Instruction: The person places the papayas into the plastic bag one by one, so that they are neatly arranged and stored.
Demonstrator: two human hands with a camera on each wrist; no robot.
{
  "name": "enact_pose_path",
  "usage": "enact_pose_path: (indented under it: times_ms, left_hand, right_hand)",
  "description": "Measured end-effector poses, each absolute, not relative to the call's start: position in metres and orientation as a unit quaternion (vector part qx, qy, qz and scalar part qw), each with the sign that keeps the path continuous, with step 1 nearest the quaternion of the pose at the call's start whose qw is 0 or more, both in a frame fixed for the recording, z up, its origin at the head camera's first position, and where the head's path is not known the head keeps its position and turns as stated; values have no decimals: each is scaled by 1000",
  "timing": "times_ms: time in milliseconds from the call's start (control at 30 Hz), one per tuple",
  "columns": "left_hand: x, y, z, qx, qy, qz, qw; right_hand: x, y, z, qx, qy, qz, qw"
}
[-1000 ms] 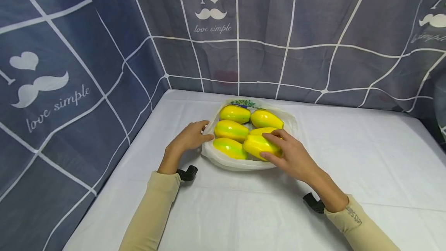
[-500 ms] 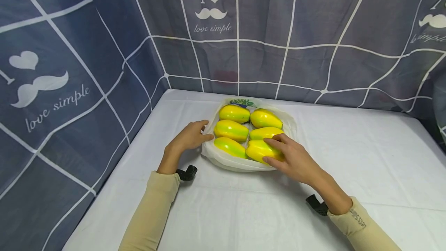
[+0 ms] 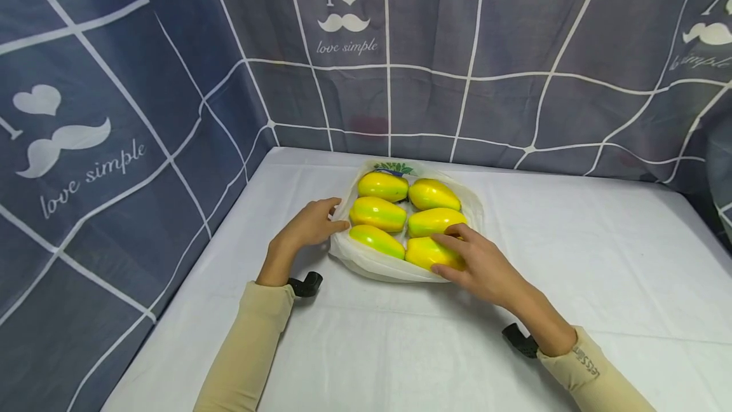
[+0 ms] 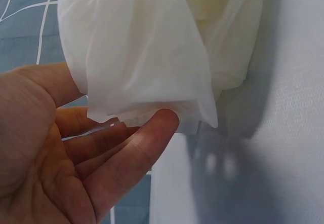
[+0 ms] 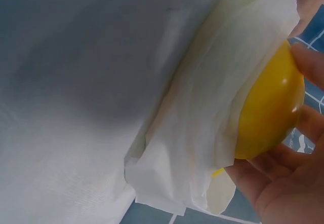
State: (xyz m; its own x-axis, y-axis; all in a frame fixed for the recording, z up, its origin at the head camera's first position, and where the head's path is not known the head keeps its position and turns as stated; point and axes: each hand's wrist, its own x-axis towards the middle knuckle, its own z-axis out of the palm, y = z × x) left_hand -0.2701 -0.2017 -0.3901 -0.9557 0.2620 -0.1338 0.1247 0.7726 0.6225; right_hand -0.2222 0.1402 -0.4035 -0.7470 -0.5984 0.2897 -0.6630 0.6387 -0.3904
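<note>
A white plastic bag (image 3: 366,266) lies spread wide on the table, holding several yellow-green papayas in two columns. At its left side my left hand (image 3: 311,224) holds the rim; in the left wrist view the thumb is in front of the bag's edge (image 4: 142,51) with the fingers behind. My right hand (image 3: 486,266) has thumb and fingers around the front-right papaya (image 3: 426,253), which sits inside the bag. The right wrist view shows that papaya (image 5: 273,102) between thumb and fingers, its lower side hidden by the bag's wall.
White cloth covers the table (image 3: 372,348) around the bag. A dark grid-patterned curtain (image 3: 429,100) hangs behind it and along the left side. Black wrist mounts (image 3: 309,285) protrude beside both forearms.
My right hand has lowered the front-right papaya and shifted it slightly toward the bag's near edge, uncovering the papaya behind it. The left hand has stayed at the bag's left rim.
</note>
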Motion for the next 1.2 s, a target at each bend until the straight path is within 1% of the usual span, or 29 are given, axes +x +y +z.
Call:
enact_pose_path:
  times_ms: [200,533,933,1200]
  left_hand:
    - [-270,-202,-388,106,934,325,105]
    - [-269,-201,-385,103,933,326,110]
    - [-270,-201,-384,105,935,322,105]
    - [-269,-201,-384,98,935,322,110]
  right_hand:
    - [-223,139,-407,349,-904,242,57]
    - [-225,138,-411,366,-906,192,88]
    - [-222,148,-402,320,-922,214,46]
    - [-222,148,-406,328,-915,226,56]
